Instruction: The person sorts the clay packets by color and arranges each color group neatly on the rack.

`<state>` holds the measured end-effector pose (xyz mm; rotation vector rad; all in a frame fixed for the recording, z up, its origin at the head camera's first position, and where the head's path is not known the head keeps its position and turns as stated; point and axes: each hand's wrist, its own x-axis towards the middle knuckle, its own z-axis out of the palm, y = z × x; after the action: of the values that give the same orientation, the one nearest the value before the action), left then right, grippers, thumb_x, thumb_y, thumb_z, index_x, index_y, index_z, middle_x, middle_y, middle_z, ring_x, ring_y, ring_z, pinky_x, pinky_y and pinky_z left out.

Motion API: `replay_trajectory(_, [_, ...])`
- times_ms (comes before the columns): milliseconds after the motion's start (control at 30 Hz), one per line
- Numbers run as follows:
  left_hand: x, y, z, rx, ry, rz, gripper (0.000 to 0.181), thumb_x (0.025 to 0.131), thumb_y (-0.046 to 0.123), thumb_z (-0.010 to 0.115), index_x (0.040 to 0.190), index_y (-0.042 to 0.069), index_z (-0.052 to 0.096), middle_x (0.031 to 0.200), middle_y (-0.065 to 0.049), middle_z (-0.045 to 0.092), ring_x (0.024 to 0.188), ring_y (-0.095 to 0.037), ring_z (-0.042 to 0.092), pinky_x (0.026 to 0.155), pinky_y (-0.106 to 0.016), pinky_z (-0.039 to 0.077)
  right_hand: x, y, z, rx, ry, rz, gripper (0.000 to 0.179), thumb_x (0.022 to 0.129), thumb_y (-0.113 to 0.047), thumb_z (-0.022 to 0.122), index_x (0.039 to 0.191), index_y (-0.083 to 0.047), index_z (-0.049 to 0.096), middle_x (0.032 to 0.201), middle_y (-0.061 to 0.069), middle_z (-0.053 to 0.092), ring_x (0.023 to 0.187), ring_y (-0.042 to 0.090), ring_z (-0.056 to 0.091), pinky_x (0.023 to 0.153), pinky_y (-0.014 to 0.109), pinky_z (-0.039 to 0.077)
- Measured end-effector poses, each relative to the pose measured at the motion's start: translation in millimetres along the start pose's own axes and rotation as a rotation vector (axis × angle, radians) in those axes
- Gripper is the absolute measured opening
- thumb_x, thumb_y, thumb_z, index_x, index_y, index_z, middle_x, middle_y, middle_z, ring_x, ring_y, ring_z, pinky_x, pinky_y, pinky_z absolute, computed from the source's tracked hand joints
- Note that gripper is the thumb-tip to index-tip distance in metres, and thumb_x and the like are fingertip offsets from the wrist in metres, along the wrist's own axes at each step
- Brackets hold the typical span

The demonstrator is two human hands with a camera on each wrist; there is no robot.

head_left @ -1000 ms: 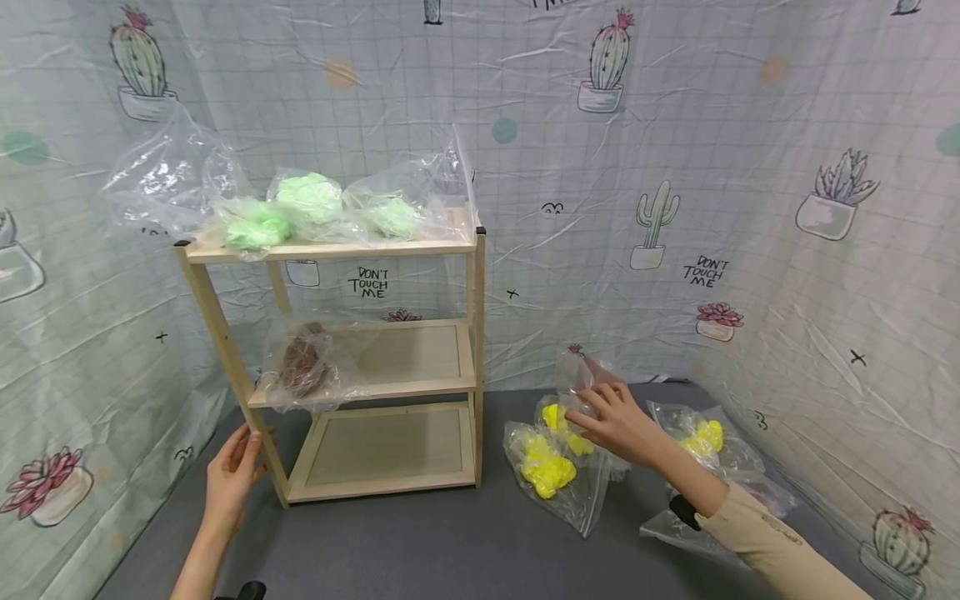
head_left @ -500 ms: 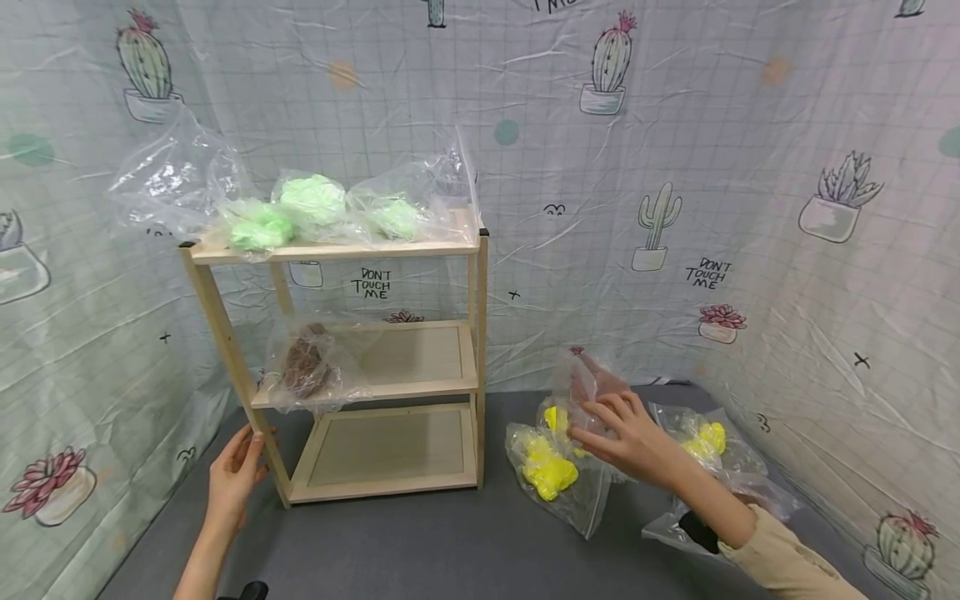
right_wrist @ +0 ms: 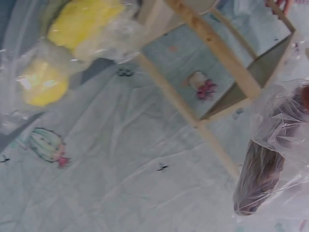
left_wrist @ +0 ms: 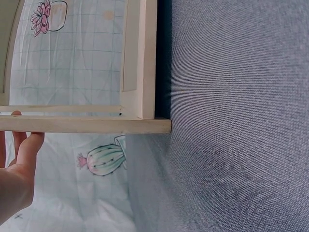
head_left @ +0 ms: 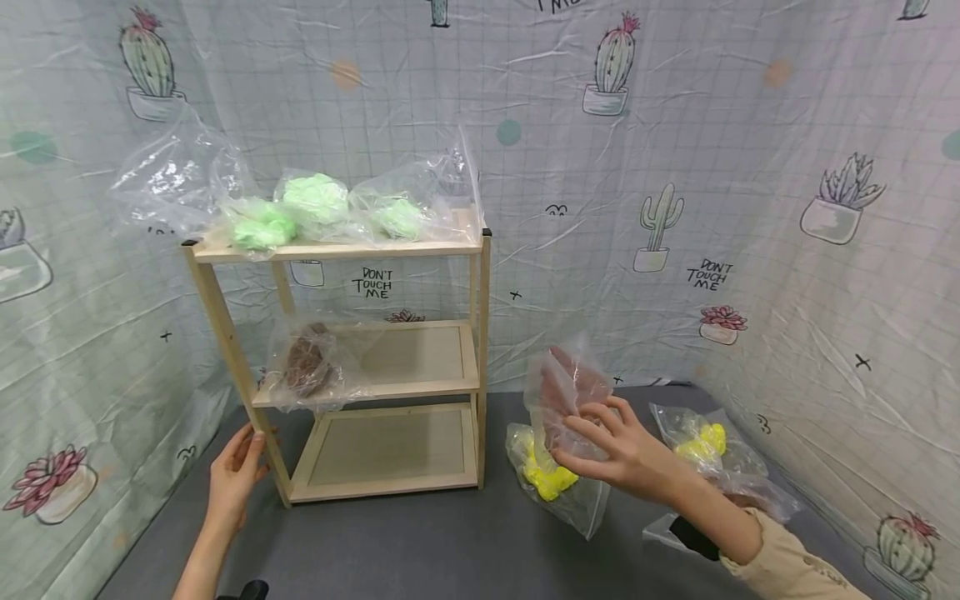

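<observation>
My left hand [head_left: 232,483] grips the front left post of a three-tier wooden shelf [head_left: 382,450] low down. In the left wrist view, the thumb and fingers lie on either side of that post [left_wrist: 87,124]. To the right of the shelf, my right hand [head_left: 626,450] holds up a clear plastic bag with a brown lump [head_left: 562,387] inside. The same brown lump [right_wrist: 260,176] shows at the right edge of the right wrist view. Below it, a bag with a yellow lump [head_left: 551,479] lies on the table, partly covered by the held bag.
Several bags with pale green lumps [head_left: 315,200] sit on the top tier. A bagged brown lump [head_left: 307,362] rests on the left of the middle tier. More bags, one with a yellow lump [head_left: 705,442], lie at the right of the grey table [head_left: 420,550]. Cactus-print cloth [head_left: 750,100] encloses the space.
My right hand has lifted the brown-lump bag and brought it slightly left, over the yellow one. My left hand has stayed on the post.
</observation>
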<state>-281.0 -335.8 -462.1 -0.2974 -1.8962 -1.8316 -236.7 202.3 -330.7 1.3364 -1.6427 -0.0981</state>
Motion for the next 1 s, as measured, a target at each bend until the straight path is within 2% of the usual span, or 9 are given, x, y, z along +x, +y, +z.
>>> replay_trajectory(67, [-4.2,14.5,7.5,0.017,0.003,-0.008,0.041,0.093,0.023,0.047,0.133,0.017,0.042,0.104,0.021,0.061,0.092,0.009,0.057,0.063,-0.013,0.046,7.4,-2,-2,-0.006,0.035,-0.022,0.028,0.098,-0.012,0.032,0.105,-0.024,0.057,0.106,0.011,0.056,0.090,0.027,0.049,0.075,0.046,0.036])
replay_trajectory(100, [-4.7,16.1,9.0,-0.030,0.001,0.010,0.040,0.093,0.020,0.047,0.132,0.015,0.043,0.104,0.018,0.063,0.091,0.008,0.058,0.062,-0.011,0.045,11.0,-3,-3,-0.009,0.051,-0.032,0.027,0.098,-0.012,0.033,0.105,-0.024,0.057,0.106,0.011,0.056,0.089,0.027,0.050,0.075,0.046,0.037])
replay_trajectory(167, [-6.9,23.6,13.6,-0.011,0.025,-0.006,0.040,0.093,0.021,0.047,0.132,0.015,0.043,0.103,0.020,0.063,0.091,0.009,0.058,0.062,-0.011,0.045,18.1,-5,-5,-0.025,0.073,-0.051,0.026,0.097,-0.011,0.035,0.104,-0.024,0.056,0.105,0.010,0.056,0.089,0.027,0.050,0.074,0.046,0.037])
replay_trajectory(200, [-8.3,28.3,16.0,0.035,0.034,-0.028,0.041,0.093,0.023,0.047,0.133,0.016,0.042,0.101,0.024,0.061,0.091,0.011,0.056,0.063,-0.010,0.044,21.7,-6,-6,-0.034,0.082,-0.062,0.026,0.097,-0.011,0.035,0.104,-0.025,0.056,0.105,0.010,0.056,0.089,0.027,0.050,0.074,0.046,0.037])
replay_trajectory(433, [-11.0,47.6,24.4,0.083,0.074,-0.113,0.043,0.094,0.019,0.043,0.136,0.009,0.036,0.096,0.030,0.058,0.088,0.016,0.054,0.063,-0.008,0.042,50.8,-7,-10,-0.107,0.155,-0.164,0.026,0.091,-0.007,0.042,0.102,-0.027,0.054,0.103,0.007,0.057,0.087,0.025,0.052,0.072,0.044,0.038])
replay_trajectory(567, [-10.0,43.2,22.7,0.099,0.071,-0.109,0.045,0.094,0.023,0.045,0.136,0.010,0.036,0.096,0.030,0.058,0.089,0.015,0.054,0.062,-0.009,0.042,66.9,-6,-7,-0.122,0.217,-0.221,0.028,0.086,-0.005,0.045,0.100,-0.028,0.054,0.101,0.007,0.057,0.085,0.024,0.054,0.070,0.042,0.039])
replay_trajectory(733, [-2.8,15.3,6.7,0.066,0.031,-0.059,0.044,0.093,0.023,0.048,0.135,0.014,0.039,0.105,0.021,0.061,0.092,0.009,0.056,0.066,-0.027,0.051,84.8,-8,0,-0.129,0.268,-0.260,0.027,0.081,-0.010,0.046,0.099,-0.029,0.053,0.101,0.005,0.057,0.084,0.024,0.054,0.070,0.041,0.041])
replay_trajectory(800, [-1.2,9.3,2.8,0.037,0.019,-0.046,0.043,0.093,0.021,0.047,0.135,0.014,0.040,0.107,0.017,0.062,0.093,0.008,0.057,0.066,-0.028,0.051,91.7,-9,4,-0.137,0.281,-0.270,0.027,0.081,-0.011,0.047,0.100,-0.030,0.053,0.101,0.004,0.057,0.084,0.023,0.054,0.070,0.041,0.041])
replay_trajectory(1000, [-7.3,31.5,15.7,0.082,0.054,-0.093,0.046,0.093,0.028,0.046,0.136,0.013,0.038,0.100,0.027,0.059,0.091,0.012,0.055,0.064,-0.010,0.043,110.2,-13,14,-0.118,0.307,-0.286,0.026,0.081,-0.014,0.049,0.102,-0.030,0.052,0.103,0.004,0.057,0.086,0.023,0.055,0.072,0.042,0.042])
